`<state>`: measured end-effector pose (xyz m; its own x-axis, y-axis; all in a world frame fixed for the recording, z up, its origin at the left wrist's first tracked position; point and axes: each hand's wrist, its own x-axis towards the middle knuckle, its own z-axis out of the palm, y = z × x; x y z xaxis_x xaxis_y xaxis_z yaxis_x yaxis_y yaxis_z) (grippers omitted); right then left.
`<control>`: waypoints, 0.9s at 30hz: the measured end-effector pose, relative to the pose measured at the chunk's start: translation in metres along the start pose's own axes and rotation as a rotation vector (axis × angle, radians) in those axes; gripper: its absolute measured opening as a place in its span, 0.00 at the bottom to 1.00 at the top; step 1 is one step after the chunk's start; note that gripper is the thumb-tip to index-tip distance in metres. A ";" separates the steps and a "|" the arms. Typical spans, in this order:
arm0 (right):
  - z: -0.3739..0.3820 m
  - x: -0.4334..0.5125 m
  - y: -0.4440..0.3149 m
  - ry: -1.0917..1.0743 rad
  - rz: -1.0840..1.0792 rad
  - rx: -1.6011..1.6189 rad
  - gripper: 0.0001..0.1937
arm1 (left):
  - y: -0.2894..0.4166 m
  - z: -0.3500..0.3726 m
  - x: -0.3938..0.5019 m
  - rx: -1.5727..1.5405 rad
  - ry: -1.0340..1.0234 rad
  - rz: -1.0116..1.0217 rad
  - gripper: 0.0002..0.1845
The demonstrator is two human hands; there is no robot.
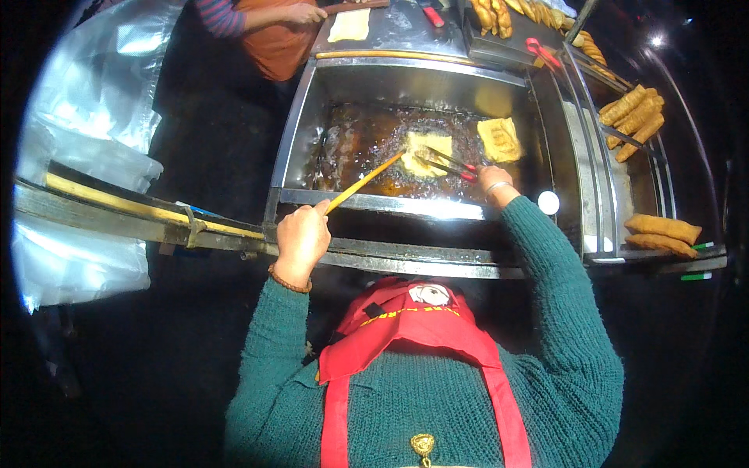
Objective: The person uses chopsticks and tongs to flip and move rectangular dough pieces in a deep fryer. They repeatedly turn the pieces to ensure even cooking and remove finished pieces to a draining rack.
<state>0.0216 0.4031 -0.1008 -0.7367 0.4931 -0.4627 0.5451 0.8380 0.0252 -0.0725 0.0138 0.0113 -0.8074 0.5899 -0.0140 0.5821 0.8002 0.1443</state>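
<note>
My left hand (303, 238) grips a yellow wooden stick (364, 183), whose far tip touches the left side of a pale square piece of dough (432, 140) in bubbling oil. My right hand (495, 181) holds tongs (447, 168) with red grips and dark arms, their ends over the same piece. A second square piece of fried dough (499, 140), more golden, floats to the right of it. Both lie in the oil (357, 140) of a deep rectangular metal fryer (374, 200).
Across the fryer, a co-worker's hands (305, 13) hold a wooden board (357, 6) by flat dough (349, 26). Fried dough sticks (635, 114) stand in a rack at right; red-handled scissors or tongs (543, 54) lie behind. Plastic bags (99, 99) hang left.
</note>
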 end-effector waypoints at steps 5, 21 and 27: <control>-0.035 -0.038 -0.001 0.089 0.009 0.006 0.21 | -0.008 0.002 0.000 0.012 0.005 0.003 0.16; -0.018 -0.017 0.003 -0.006 0.042 -0.015 0.18 | -0.007 -0.008 -0.006 -0.031 0.037 0.039 0.17; -0.015 -0.009 0.001 -0.007 0.078 0.036 0.19 | -0.005 -0.025 -0.013 -0.027 0.024 0.021 0.16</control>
<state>0.0234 0.4030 -0.0835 -0.6887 0.5545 -0.4671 0.6147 0.7882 0.0295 -0.0675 -0.0010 0.0358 -0.7974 0.6033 0.0128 0.5963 0.7844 0.1707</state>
